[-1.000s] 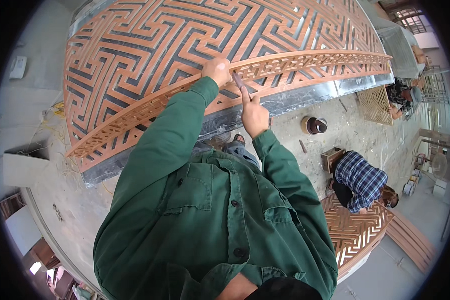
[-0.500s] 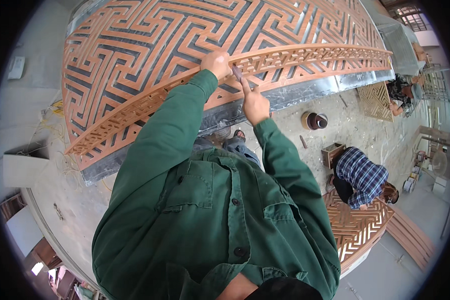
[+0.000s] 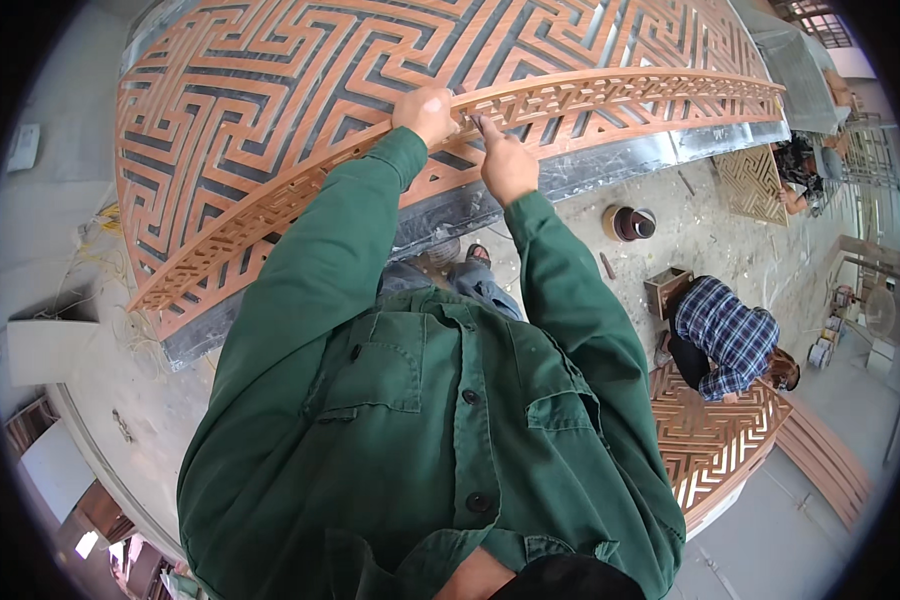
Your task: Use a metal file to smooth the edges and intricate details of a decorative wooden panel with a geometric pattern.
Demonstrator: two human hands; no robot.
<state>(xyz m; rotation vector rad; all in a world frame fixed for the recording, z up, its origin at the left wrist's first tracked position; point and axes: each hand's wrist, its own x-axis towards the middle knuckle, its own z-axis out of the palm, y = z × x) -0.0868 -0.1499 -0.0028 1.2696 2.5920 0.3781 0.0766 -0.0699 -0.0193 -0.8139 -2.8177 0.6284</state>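
Note:
A long, narrow wooden lattice panel (image 3: 325, 178) stands on its edge across the near side of a large flat lattice panel (image 3: 300, 85). My left hand (image 3: 426, 114) is closed over the upper edge of the narrow panel, near its middle. Just to the right, my right hand (image 3: 509, 168) pinches a thin dark brown strip (image 3: 478, 124) that looks like folded sandpaper. Its tip is at the cut-outs in the near face of the narrow panel; how far it reaches in is hidden.
The large panel lies on a dark-topped table (image 3: 440, 226). On the floor to the right are a round container (image 3: 620, 224) and a wooden box (image 3: 664, 292). A person in a checked shirt (image 3: 722, 322) bends over another lattice panel (image 3: 705, 430). Cables (image 3: 110, 235) lie at the left.
My right hand has moved up and slightly left with the strip, now closer to my left hand. The left hand keeps its hold on the narrow panel, and the view has shifted slightly.

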